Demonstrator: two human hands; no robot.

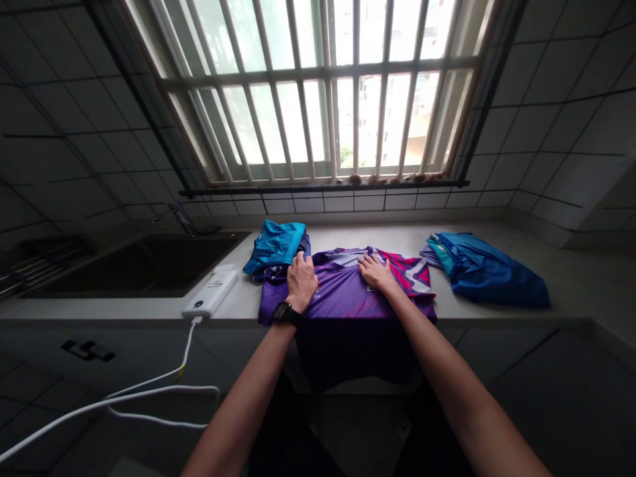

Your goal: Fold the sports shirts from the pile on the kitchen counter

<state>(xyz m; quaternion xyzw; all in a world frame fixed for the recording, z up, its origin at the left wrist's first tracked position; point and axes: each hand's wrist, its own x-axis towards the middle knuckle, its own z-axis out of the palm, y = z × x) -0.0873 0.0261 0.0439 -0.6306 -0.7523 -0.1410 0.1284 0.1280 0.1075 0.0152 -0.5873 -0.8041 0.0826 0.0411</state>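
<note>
A purple short-sleeved shirt [342, 301] lies spread on the counter, its collar toward the window and its lower part hanging dark over the front edge. A red, white and purple patterned sleeve shows on its right. My left hand [301, 277], with a black watch on the wrist, is at the shirt's left shoulder; its fingers are bent and close together on the fabric, the tips partly hidden. Just beyond it sits a pile of folded clothes with a teal garment [277, 245] on top. Near the collar, my right hand [376, 271] rests on the shirt with fingers spread.
To the right lies another folded pile with a blue garment [491, 271] on top. A white power bank [211, 291] with a white cable [149, 391] is at the counter's front left, beside a dark sink [124, 268] and faucet [183, 220]. A barred window [322, 76] stands behind.
</note>
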